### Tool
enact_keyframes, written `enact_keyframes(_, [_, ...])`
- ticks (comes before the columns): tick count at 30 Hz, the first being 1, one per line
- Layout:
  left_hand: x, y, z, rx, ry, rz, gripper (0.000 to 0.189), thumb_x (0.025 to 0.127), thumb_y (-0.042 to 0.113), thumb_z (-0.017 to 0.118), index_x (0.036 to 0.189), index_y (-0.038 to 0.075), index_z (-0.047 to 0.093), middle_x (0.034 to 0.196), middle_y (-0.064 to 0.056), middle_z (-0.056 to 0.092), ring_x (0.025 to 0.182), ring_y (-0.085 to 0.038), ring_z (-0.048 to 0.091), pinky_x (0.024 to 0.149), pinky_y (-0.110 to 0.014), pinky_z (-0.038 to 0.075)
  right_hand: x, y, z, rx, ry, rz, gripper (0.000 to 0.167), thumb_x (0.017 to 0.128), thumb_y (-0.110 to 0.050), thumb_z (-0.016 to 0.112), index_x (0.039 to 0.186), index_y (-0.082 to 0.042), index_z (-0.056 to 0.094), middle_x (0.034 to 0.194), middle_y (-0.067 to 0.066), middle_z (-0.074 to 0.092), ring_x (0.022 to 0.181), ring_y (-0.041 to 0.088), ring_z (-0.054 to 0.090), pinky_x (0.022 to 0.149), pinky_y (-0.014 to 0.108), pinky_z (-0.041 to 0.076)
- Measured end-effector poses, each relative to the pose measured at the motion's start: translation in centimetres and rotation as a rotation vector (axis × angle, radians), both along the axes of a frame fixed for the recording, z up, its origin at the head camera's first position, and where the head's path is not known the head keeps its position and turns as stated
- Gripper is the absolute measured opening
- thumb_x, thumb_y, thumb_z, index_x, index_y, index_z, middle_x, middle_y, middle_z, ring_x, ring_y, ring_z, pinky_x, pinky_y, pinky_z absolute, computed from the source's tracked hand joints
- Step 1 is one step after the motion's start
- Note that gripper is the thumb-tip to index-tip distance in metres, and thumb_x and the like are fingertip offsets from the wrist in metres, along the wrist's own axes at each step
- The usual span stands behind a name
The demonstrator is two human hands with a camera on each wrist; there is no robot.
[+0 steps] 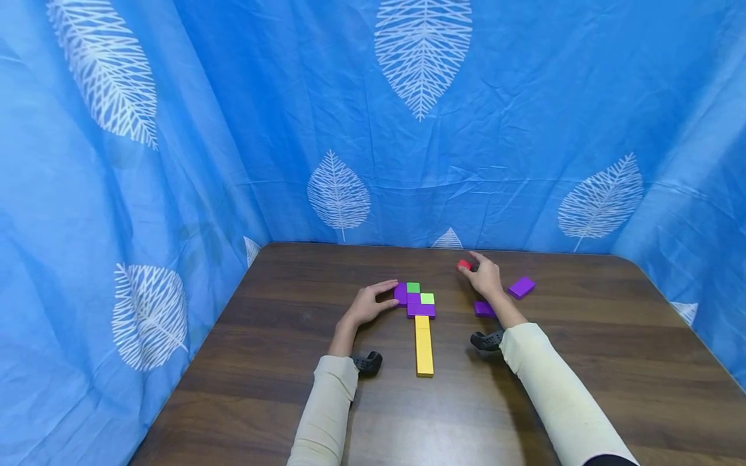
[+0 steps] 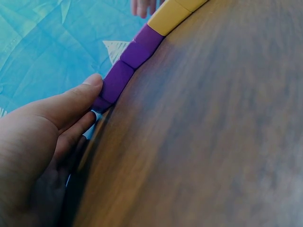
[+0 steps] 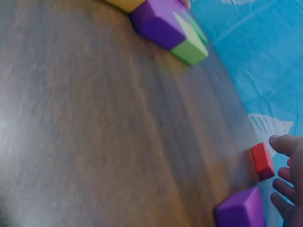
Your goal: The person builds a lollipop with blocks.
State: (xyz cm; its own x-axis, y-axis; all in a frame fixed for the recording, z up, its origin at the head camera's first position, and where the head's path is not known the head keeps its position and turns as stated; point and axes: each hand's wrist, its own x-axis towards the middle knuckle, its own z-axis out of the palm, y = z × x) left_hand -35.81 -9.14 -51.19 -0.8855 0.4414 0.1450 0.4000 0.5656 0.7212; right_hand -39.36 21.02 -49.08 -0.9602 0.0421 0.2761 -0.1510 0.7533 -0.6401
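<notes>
Head view puts the red block (image 1: 464,264) at ten o'clock off my right hand (image 1: 486,278) — fingers loose, fingertips just reaching it, nothing grasped — while my left hand (image 1: 370,304) presses straight fingers against the purple block (image 1: 401,293) at its two o'clock.

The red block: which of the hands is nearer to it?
Right. The right hand has its fingertips at the red block, at or almost touching it. The left hand is far off across the table, touching the purple block of the flat arrangement.
</notes>
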Motion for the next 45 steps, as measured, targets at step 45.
enact_keyframes(45, [-0.1, 0.1, 0.0, 0.006, -0.011, 0.005, 0.048, 0.09, 0.031, 0.061, 0.134, 0.018, 0.05, 0.138, 0.0, 0.046, 0.13, -0.019, 0.037, 0.105, -0.04, 0.03, 2.9, -4.5, -0.1, -0.017, -0.134, 0.339, 0.034, 0.086, -0.014, 0.065, 0.119, -0.006, 0.063, 0.12, 0.016, 0.06, 0.117, 0.035, 0.048, 0.097, 0.051, 0.037])
